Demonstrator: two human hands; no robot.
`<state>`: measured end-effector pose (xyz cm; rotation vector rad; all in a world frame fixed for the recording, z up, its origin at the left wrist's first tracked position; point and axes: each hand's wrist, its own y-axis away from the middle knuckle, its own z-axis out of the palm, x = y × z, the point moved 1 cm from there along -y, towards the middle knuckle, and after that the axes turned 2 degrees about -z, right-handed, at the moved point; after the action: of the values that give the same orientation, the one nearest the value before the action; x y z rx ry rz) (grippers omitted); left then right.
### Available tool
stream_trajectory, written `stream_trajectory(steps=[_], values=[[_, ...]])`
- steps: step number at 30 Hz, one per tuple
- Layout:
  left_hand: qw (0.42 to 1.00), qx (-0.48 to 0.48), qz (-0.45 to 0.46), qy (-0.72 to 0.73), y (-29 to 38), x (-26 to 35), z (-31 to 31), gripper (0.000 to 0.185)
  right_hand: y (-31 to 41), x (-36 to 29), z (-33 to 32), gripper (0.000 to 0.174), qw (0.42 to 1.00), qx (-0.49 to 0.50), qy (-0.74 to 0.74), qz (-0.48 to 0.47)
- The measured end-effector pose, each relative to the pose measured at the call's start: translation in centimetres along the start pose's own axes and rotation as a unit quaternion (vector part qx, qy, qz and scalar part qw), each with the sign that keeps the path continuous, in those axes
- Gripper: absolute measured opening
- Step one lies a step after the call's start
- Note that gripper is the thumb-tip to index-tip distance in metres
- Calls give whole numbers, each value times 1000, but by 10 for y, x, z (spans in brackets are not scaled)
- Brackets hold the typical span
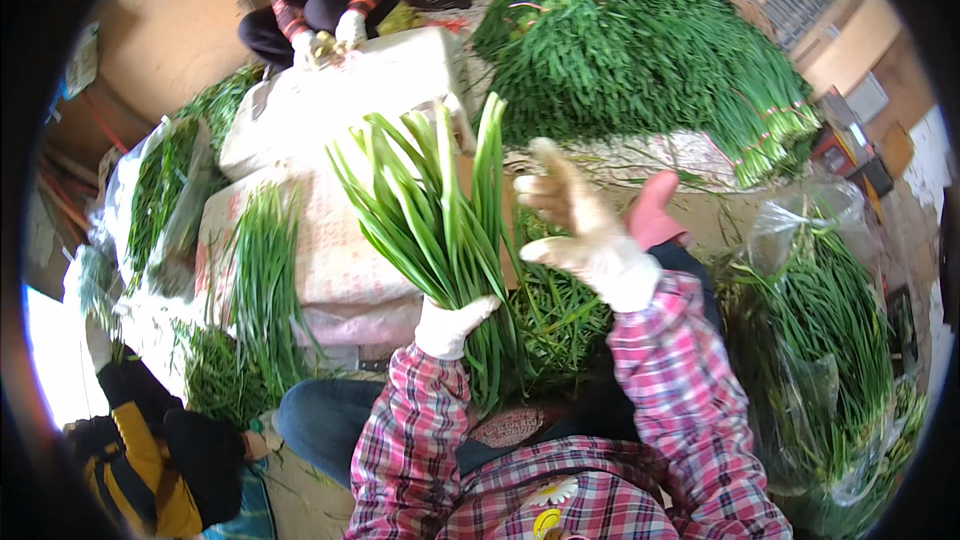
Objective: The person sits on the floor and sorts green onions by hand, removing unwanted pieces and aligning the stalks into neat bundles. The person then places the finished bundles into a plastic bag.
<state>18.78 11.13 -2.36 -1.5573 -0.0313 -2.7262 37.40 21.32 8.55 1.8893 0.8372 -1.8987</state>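
Observation:
My left hand (pixel 450 324), in a white glove, is closed around a loose bunch of long green leafy stalks (pixel 435 217), likely garlic chives, with pale ends upward and leaves hanging below the wrist. To the right of the bunch, my right hand (pixel 589 240), in a stained white glove, has its fingers spread and holds nothing; it is slightly blurred. A smaller pile of green stalks (pixel 266 270) lies on a covered block (pixel 330 240) at the left. Cut leaves (pixel 562 307) lie beneath, between my hands and my lap.
A large heap of tied green bundles (pixel 637 52) stands at the back right. Bagged greens (pixel 825 300) lie at the right and more bagged greens (pixel 161 195) at the left. One person (pixel 330 0) sits at the back; another person (pixel 165 457) is at the lower left.

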Motion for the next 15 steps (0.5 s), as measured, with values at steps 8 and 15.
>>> stream_trajectory(steps=[8,15], values=[[997,-66,-10,-29,-1,-37,16,96,-12,-4,80,85,915,136,-375,-58],[896,-142,146,-395,-16,-47,18,94,0,-3,87,83,923,110,-366,-42]])
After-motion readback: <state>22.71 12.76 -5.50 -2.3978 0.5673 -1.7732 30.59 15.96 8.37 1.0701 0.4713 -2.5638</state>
